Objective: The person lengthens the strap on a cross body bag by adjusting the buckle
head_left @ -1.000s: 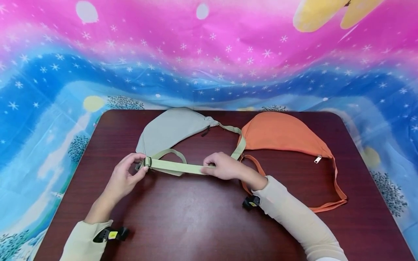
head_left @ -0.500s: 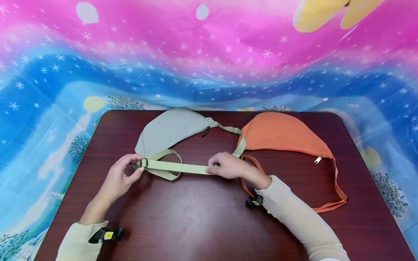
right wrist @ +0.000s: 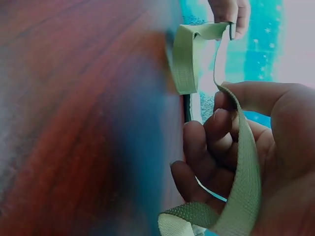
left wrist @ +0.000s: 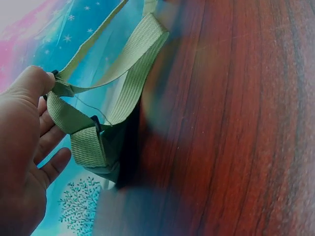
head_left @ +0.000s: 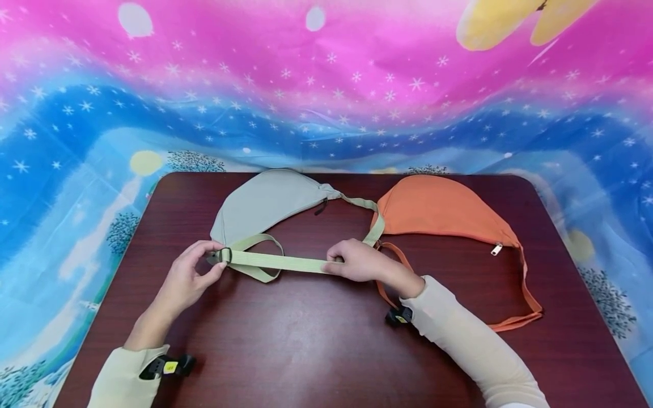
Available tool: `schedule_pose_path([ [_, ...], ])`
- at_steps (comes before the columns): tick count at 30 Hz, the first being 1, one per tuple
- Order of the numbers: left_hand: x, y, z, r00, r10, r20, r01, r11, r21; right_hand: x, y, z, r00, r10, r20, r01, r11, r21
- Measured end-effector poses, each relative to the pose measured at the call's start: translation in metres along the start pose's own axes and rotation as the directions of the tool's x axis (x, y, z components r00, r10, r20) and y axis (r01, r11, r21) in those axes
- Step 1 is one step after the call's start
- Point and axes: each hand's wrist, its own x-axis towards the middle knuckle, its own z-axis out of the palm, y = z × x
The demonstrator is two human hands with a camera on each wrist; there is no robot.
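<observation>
A pale grey-green waist bag lies at the back left of the table, its light green strap drawn out in front of it. My left hand pinches the dark slider buckle on the strap between thumb and fingers. In the left wrist view, the strap loops hang away from the thumb. My right hand pinches the strap farther right, so the stretch between both hands is straight. The right wrist view shows the strap running through the right hand and past its palm.
An orange waist bag with a silver zip pull lies at the back right, its orange strap curving toward the front. My right forearm passes over part of that strap. A printed cloth hangs behind the dark wooden table.
Both hands have drawn slightly apart, the left moving left with the buckle and the right a little rightward. The hanging loop has shifted left. Hardly anything moved in the last half second.
</observation>
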Motion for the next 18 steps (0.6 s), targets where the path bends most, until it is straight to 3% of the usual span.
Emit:
schedule_pose_path([
  [6, -0.002, -0.001, 0.001, 0.999, 0.032, 0.032, -0.034, 0.998, 0.049, 0.001, -0.001, 0.009, 0.999, -0.020, -0.044, 0.018, 0.999, -0.050],
  [18, -0.008, -0.002, 0.007, 0.988, 0.093, 0.120, -0.098, 0.995, 0.037, -0.001, -0.014, 0.026, 0.998, -0.018, -0.052, 0.009, 0.984, -0.178],
])
